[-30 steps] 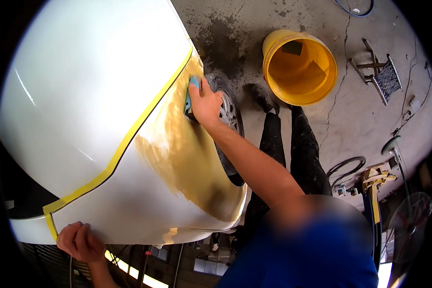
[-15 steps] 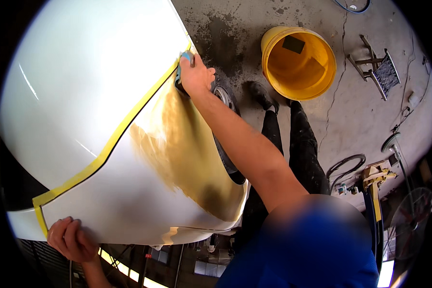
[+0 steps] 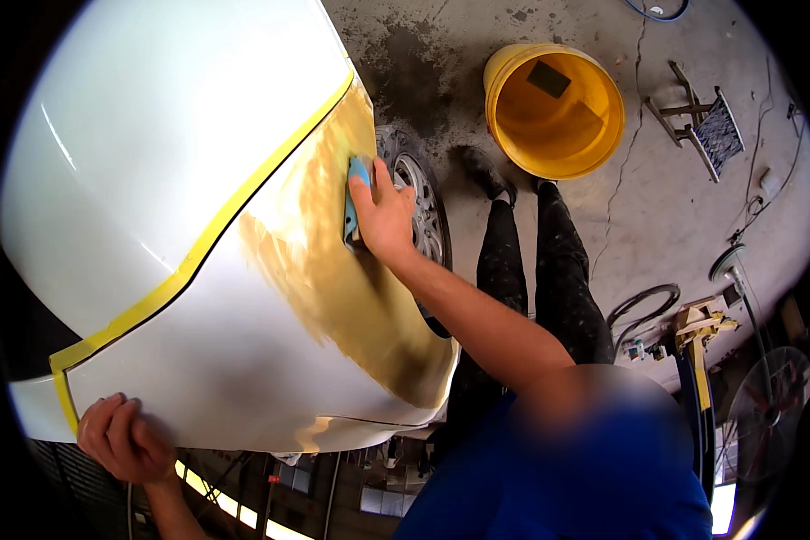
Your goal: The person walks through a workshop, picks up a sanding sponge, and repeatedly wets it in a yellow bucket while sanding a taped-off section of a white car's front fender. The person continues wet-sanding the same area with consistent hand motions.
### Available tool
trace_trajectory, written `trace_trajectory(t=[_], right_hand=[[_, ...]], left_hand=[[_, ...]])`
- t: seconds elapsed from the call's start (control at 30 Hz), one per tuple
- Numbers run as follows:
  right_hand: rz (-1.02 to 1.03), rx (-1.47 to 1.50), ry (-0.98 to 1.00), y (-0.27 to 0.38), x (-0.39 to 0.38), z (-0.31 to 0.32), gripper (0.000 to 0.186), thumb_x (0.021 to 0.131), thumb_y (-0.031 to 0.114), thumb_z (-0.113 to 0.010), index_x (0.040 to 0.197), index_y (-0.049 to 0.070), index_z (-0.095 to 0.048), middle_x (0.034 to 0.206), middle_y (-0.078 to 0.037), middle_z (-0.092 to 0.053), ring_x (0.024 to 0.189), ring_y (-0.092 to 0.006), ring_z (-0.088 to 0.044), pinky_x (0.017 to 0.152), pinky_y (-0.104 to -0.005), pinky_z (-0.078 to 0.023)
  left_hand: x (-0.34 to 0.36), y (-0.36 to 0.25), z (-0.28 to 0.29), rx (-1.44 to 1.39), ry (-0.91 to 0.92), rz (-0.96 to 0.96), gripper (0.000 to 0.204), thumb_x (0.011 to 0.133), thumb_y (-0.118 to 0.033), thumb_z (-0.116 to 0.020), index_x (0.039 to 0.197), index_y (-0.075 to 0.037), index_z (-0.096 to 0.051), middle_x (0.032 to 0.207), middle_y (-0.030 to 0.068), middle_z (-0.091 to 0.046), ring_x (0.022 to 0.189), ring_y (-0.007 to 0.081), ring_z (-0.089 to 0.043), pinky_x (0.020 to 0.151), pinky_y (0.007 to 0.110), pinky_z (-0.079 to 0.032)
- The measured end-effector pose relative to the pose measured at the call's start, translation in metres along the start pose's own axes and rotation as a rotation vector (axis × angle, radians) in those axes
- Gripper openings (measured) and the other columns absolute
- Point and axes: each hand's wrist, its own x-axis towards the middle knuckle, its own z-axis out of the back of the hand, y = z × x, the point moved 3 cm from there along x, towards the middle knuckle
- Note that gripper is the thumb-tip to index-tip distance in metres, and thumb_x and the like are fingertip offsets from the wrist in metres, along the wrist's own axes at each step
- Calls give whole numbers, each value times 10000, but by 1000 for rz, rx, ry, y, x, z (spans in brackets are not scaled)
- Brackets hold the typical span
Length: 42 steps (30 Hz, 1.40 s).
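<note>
My right hand [image 3: 384,216] grips a light-blue sanding block [image 3: 356,175] against the yellowish-tan patched area [image 3: 324,306] of a white car's corner panel [image 3: 180,378], beside the wheel [image 3: 421,207]. My left hand [image 3: 126,436], fingers curled, is on the lower left edge of that panel, close to the strip of yellow masking tape [image 3: 180,279] that runs along the panel seam. Above the tape lies a large white body panel [image 3: 153,135].
On the cracked concrete floor [image 3: 657,216] are a yellow bucket [image 3: 558,144], a small metal step stool [image 3: 706,130] and hoses [image 3: 643,306]. My legs stand beside the wheel. At right are yellow equipment [image 3: 697,337] and a fan [image 3: 765,409].
My right hand with the block went up the patch toward the panel's far end, then came back down. My left hand appears slightly further left and higher as the view shifted.
</note>
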Motion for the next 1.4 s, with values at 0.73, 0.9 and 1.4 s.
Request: trace_trajectory(t=[0.73,0.9,1.4], right_hand=[[615,3,225,5,14,26,547,904,230,-614,1416,169,-430,1304,-181,-408,1219,-311,-405,1047,-370,-316],[532,118,218,20,70,24,534,909,193,-604,1412,149,-430,1225,-149,-440,1081,-250,-458,976,-325,-363],[560,25,193,5,-32,30,589,851,218,-652,1403,194,-448,1293,-294,-405,1175,-432,-403,1040,-440,-327]], left_hand=[[-3,4,1,8,13,8,167,790,-17,-512,877,7,-652,958,126,-630,906,297,-567,829,405,-461],[2,-1,-3,-23,-19,19,174,772,21,-511,871,31,-653,946,142,-631,901,304,-571,821,409,-474],[-1,1,-3,25,-1,21,171,753,24,-506,850,21,-646,948,132,-622,889,290,-556,827,383,-442]])
